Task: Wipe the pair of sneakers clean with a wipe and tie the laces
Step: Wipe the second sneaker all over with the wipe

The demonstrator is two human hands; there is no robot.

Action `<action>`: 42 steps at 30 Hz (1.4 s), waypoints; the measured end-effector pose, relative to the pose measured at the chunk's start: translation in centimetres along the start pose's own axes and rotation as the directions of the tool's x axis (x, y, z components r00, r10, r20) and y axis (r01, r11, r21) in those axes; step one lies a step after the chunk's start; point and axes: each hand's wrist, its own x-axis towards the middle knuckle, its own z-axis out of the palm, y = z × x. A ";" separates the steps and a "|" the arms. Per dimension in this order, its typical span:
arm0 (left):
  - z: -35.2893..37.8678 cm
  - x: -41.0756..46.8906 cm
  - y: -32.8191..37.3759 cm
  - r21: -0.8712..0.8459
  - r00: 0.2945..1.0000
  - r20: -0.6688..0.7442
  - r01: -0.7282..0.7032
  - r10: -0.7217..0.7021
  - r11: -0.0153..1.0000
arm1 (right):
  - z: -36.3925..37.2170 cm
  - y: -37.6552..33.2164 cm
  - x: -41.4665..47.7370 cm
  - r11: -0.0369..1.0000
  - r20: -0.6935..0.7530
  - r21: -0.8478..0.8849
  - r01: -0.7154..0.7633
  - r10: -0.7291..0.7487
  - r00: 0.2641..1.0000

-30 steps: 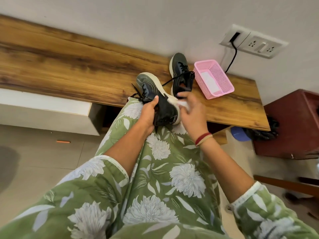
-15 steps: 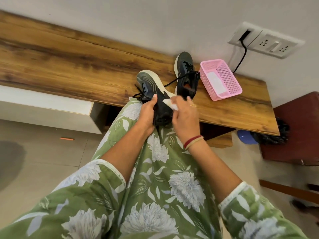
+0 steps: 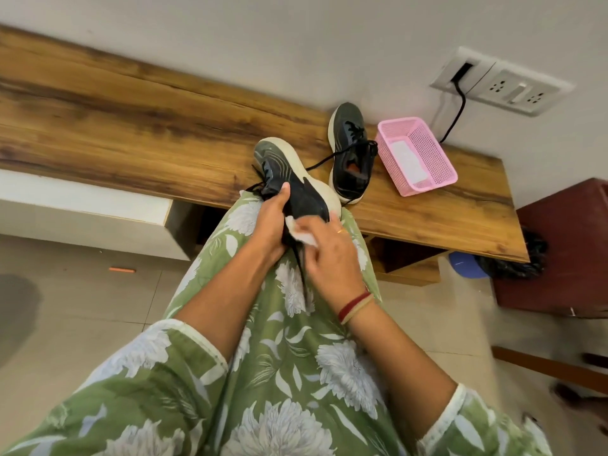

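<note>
A black sneaker with a cream sole (image 3: 289, 179) lies on its side on my knee, toe pointing away from me. My left hand (image 3: 271, 222) grips it around the collar, thumb on the upper. My right hand (image 3: 332, 258) holds a white wipe (image 3: 301, 233) and presses it against the sneaker's heel end. Loose black laces hang down over my lap. The second black sneaker (image 3: 350, 153) stands upright on the wooden bench (image 3: 131, 126), its laces untied and trailing toward the first.
A pink mesh basket (image 3: 437, 156) holding a white sheet sits on the bench right of the second sneaker. A wall socket with a black cable (image 3: 457, 103) is above it. A dark red cabinet (image 3: 566, 245) stands at the right.
My right hand with the wipe has slid from the sole's side down toward me, to the heel end of the sneaker. My left hand keeps the same grip.
</note>
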 end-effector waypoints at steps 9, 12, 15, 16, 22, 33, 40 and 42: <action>0.1 -2.5 0.3 0.572 0.862 0.268 -0.502 0.430 0.649 | -3.5 2.9 4.5 0.776 -0.268 0.501 -0.383 0.560 0.784; 0.2 -1.6 0.1 0.702 0.846 0.277 -0.502 0.456 0.505 | -2.9 3.8 5.2 0.805 -0.200 0.429 -0.410 0.527 0.826; 0.4 -1.4 0.4 0.712 0.855 0.293 -0.494 0.427 0.499 | -1.8 4.4 4.8 0.881 -0.051 0.236 -0.410 0.432 0.900; 0.4 -1.4 0.5 0.696 0.858 0.305 -0.497 0.413 0.518 | -1.5 4.4 4.4 0.903 -0.018 0.186 -0.387 0.397 0.918; 0.4 -1.9 0.8 0.600 0.898 0.298 -0.440 0.324 0.668 | -0.9 3.8 1.9 0.975 -0.060 0.031 -0.220 0.222 0.973; 1.1 -2.5 1.7 0.424 0.954 0.202 -0.290 0.223 0.858 | -1.2 3.4 1.6 0.976 -0.111 0.036 -0.214 0.216 0.970; 2.6 -3.3 1.7 0.097 0.976 -0.037 -0.208 0.213 0.973 | -2.9 2.3 2.7 0.998 -0.157 -0.070 -0.009 -0.002 0.988; 3.2 -3.2 2.1 -0.026 0.986 -0.019 -0.166 0.165 0.986 | -3.9 2.5 3.8 0.994 -0.170 -0.106 0.018 -0.036 0.985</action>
